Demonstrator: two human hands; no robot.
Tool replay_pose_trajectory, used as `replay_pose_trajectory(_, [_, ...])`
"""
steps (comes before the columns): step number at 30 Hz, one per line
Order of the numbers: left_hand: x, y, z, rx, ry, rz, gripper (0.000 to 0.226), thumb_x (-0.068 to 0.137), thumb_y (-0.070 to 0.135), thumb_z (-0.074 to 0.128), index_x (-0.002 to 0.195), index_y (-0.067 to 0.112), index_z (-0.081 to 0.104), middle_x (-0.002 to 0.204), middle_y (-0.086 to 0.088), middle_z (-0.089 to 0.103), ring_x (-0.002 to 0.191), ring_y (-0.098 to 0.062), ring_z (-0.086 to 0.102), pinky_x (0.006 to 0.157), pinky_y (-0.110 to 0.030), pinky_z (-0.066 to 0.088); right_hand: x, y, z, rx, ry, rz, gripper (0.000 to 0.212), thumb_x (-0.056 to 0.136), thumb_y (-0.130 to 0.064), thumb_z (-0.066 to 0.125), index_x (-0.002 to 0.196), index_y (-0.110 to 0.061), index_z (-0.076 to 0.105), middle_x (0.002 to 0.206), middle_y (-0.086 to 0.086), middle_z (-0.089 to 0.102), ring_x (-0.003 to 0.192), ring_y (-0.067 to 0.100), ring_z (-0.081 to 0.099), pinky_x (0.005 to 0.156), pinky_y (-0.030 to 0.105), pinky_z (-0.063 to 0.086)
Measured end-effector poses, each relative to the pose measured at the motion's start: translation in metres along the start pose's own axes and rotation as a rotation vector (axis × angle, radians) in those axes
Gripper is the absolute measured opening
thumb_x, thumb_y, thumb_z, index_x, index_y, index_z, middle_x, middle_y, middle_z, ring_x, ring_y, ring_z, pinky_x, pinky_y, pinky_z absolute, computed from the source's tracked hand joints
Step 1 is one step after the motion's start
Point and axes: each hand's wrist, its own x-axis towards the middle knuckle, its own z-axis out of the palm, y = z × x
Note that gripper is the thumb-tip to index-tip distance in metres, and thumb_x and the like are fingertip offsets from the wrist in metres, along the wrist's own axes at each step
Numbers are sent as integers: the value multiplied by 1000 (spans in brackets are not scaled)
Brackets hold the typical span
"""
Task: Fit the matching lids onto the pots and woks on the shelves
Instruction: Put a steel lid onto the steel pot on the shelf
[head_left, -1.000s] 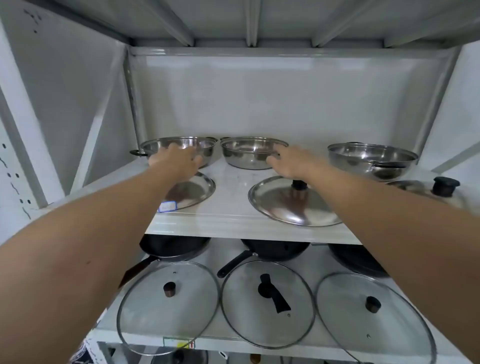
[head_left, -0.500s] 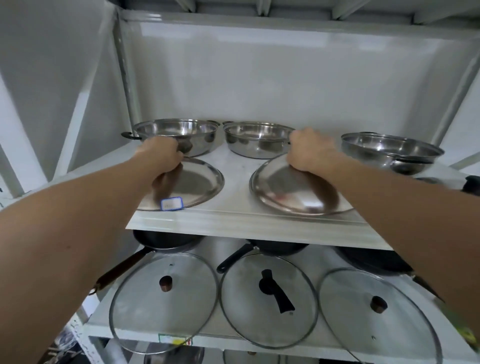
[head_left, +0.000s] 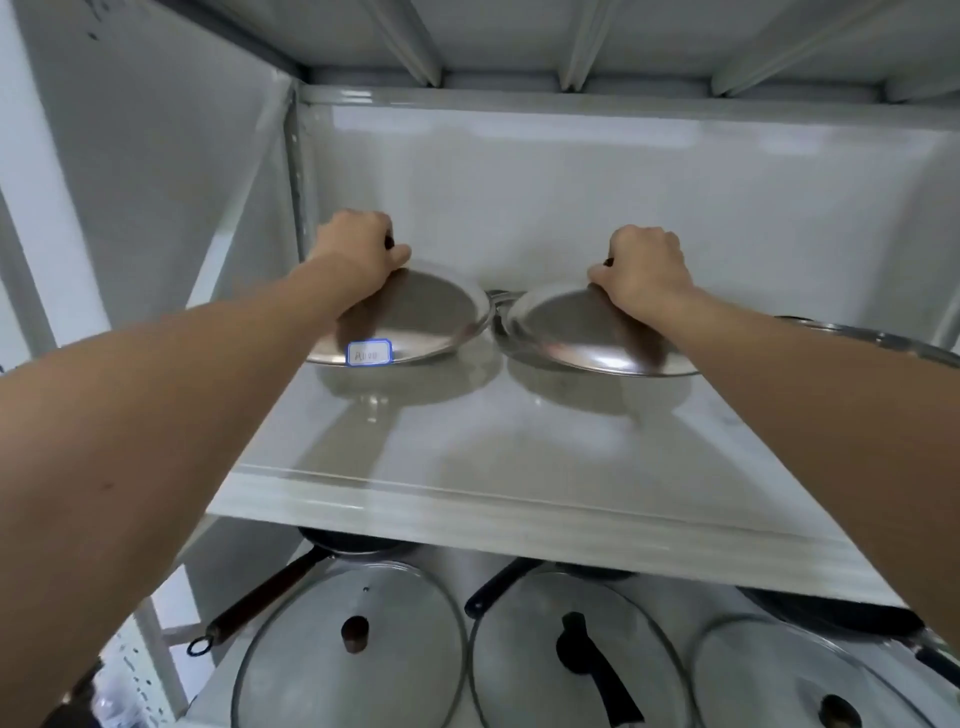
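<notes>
Head view. Left steel lid, labelled at its near edge, is gripped by its knob in the closed left hand, held above the upper shelf. Right steel lid, just beside it, is likewise clasped by the right hand. Glass lids are seen below the grips.
</notes>
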Motion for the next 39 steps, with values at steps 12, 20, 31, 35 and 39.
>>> replay_pose_trajectory(12, [122,-37,98,-1,-139,-18,36,91,36,54,109,7,63,118,-23,55,103,-39,57,84,-36,45,124,11,104,-6,51,19,25,87,-25,56,92,-1,62,97,19,63,99,38,54,71,32,37])
replay_pose_trajectory(20, [142,-45,131,25,-189,31,37,92,37,54,108,6,62,115,-20,57,103,-37,57,83,-36,45,144,4,144,-17,-67,17,21,91,-24,55,79,-8,53,81,13,53,100,38,53,71,31,37])
replay_pose_trajectory(31, [144,-46,138,21,-157,65,33,94,34,49,103,5,63,108,-20,64,102,-37,57,80,-36,44,144,10,153,49,-66,52,21,89,-22,56,78,-5,53,80,15,54,100,38,53,69,32,40])
replay_pose_trajectory(35, [145,-45,139,29,-136,63,33,94,35,50,103,6,63,108,-21,64,102,-38,57,78,-34,43,144,10,160,17,-76,38,22,91,-23,55,78,-5,51,80,15,54,99,37,54,68,31,38])
replay_pose_trajectory(39, [144,-44,143,37,-106,58,32,94,32,49,104,6,63,108,-21,64,101,-38,58,75,-33,42,145,9,163,4,-70,41,23,91,-22,54,77,-4,50,78,15,53,98,37,54,66,32,37])
